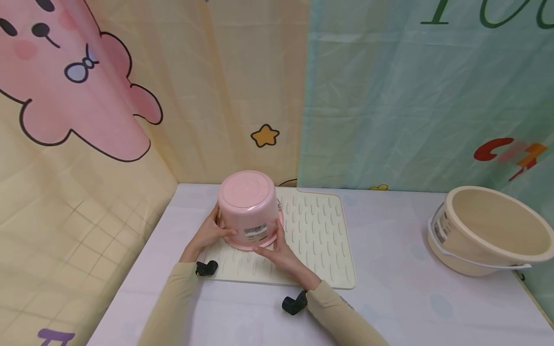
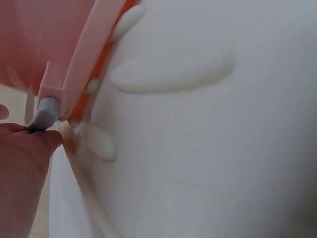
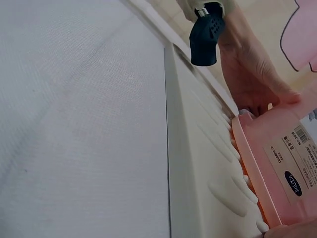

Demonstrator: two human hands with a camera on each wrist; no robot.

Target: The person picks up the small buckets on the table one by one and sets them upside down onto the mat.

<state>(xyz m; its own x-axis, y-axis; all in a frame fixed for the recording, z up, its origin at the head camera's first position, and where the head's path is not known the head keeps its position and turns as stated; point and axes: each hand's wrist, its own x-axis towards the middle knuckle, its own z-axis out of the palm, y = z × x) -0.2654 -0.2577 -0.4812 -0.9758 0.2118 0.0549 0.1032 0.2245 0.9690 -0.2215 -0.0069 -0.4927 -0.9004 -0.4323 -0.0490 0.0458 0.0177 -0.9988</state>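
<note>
A pink bucket (image 1: 247,204) stands upside down on the cream ribbed mat (image 1: 320,235), its base facing up and a printed label (image 1: 255,232) on the near side. My left hand (image 1: 209,234) grips its left side low by the rim, thumb lying across the front. From the right, my right hand (image 1: 282,253) holds the rim, fingers up the side and thumb at the front edge. In the left wrist view, fingers (image 2: 29,144) meet a grey handle end (image 2: 47,113) at the rim. The right wrist view shows the rim (image 3: 255,173) close over the mat's raised ridges.
A larger beige bucket (image 1: 467,240) with a white handle (image 1: 480,264) stands upright on the right of the white-covered table (image 1: 389,298). Printed curtains (image 1: 368,96) hang behind and to the left. Black wrist cameras (image 1: 295,303) sit at both cuffs.
</note>
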